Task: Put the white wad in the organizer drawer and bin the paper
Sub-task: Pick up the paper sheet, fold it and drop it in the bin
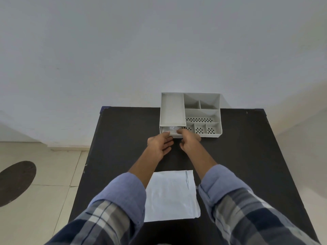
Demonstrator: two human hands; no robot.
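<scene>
Your left hand (159, 144) rests loosely on the drawer (170, 132) front, grasping nothing. The white wad (172, 129) lies inside. Your right hand (188, 141) grips the front edge: push squarely with both. The paper (171, 195) waits near you on the table (247, 156).

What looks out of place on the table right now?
Only the paper: it lies loose and creased at the near edge, not yet binned. The wad sits in the open drawer; the organizer stands square.
</scene>
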